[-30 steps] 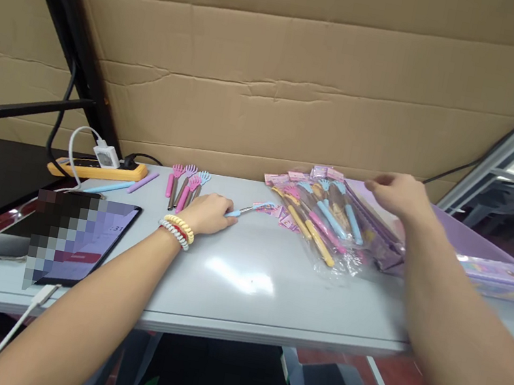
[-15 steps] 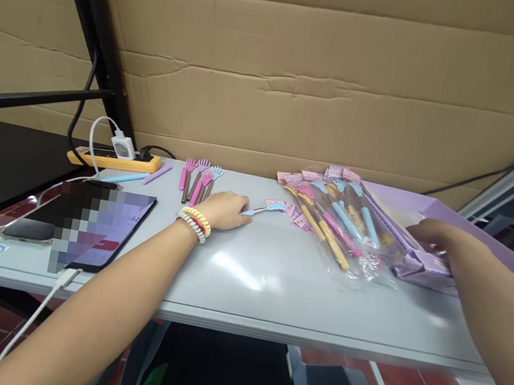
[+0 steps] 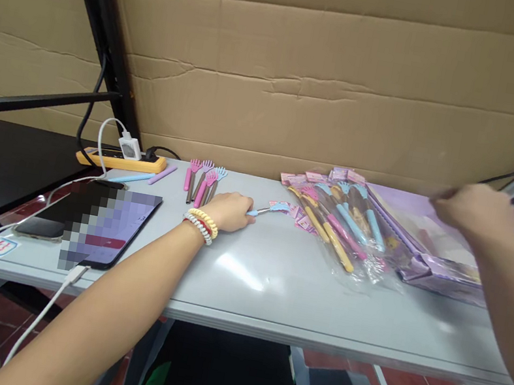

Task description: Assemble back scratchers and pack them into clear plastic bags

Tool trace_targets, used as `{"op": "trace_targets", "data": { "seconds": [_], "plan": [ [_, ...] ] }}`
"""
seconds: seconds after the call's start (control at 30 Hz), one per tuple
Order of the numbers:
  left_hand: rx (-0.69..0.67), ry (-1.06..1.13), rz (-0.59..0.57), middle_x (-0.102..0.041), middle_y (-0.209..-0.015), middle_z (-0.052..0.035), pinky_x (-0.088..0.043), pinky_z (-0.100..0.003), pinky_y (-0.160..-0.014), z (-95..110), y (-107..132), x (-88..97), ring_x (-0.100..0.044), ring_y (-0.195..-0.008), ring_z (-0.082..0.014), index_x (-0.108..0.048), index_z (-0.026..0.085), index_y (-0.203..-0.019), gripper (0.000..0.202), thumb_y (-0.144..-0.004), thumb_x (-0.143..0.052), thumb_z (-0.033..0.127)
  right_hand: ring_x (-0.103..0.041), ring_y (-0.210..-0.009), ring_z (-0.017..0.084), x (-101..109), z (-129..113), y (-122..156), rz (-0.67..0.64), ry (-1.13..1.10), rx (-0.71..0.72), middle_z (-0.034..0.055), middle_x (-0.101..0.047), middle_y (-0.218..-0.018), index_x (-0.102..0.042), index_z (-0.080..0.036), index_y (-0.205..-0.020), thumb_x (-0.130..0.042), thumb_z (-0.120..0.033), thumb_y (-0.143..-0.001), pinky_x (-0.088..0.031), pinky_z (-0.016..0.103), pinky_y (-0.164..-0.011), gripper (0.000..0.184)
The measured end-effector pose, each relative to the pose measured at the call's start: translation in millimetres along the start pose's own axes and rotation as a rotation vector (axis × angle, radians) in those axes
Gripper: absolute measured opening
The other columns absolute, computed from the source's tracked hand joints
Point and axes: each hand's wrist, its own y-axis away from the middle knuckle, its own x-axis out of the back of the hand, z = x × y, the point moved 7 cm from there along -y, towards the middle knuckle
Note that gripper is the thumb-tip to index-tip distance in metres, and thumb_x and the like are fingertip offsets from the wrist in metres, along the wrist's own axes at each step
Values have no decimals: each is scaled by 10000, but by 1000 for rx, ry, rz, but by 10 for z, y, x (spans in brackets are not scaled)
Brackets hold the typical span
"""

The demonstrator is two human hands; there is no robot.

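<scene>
My left hand (image 3: 231,212) rests on the table with its fingers closed round the blue handle of a small back scratcher (image 3: 278,207); the claw-shaped blue head points right. Just beyond that head lie small pink cards (image 3: 305,222). Over a purple box (image 3: 444,285) at the right, my right hand (image 3: 480,209) is raised, its fingers drawn together and slightly blurred. What it holds, if anything, I cannot make out. Clear plastic shows inside the box. Between the hands is a heap of bagged back scratchers (image 3: 342,217) in yellow, pink and blue with pink header cards.
Several unbagged back scratchers (image 3: 202,186) stand in a group at the back left. Nearby are a blue stick and a purple stick (image 3: 163,175), a yellow power strip (image 3: 137,165), a tablet (image 3: 131,230) and a phone (image 3: 44,227) with white cables. A cardboard wall (image 3: 275,89) closes the back.
My right hand has come up out of the purple box and risen above it. My left hand keeps its hold on the blue back scratcher. The view has shifted slightly.
</scene>
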Motion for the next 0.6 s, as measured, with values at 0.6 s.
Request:
{"op": "trace_targets", "data": {
  "seconds": [0.6],
  "plan": [
    [289,162,476,-686,-873,-90,-442,-334,-684,-180,114,373,-634,-843,-260,-564,190,-1067,349,-896,-351,408,-617,-822,238,-737,-1903,1544,-582,-489,630,113,-674,-850,-470,-68,-1264,-640,-271,-736,-444,307,-726,590]
  ]
}}
